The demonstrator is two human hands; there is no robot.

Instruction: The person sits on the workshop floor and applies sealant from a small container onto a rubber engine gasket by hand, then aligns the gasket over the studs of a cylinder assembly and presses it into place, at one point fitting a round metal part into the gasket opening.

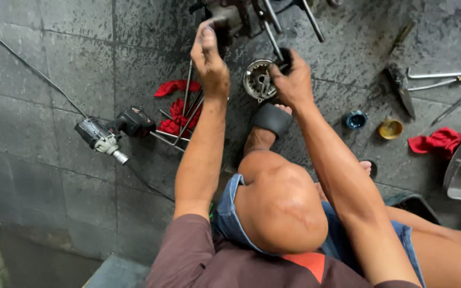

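The right hand (pixel 293 80) is closed round a dark tool handle (pixel 285 57), fingers clamped on it, just beside the round metal hub (pixel 258 80) that lies on the floor (pixel 70 64) straight ahead of the bent knee. The handle's long axis runs up and away toward the machine frame (pixel 241 16). The left hand (pixel 210 61) reaches higher — fingertips pressed together against that frame, well above the hub, so the right hand is the nearer one. To the left lie long rods (pixel 188 106) on a red rag (pixel 180 114) and a power drill (pixel 108 136); to the right, two small cups (pixel 372 125) — bare floor lies between them and the hub
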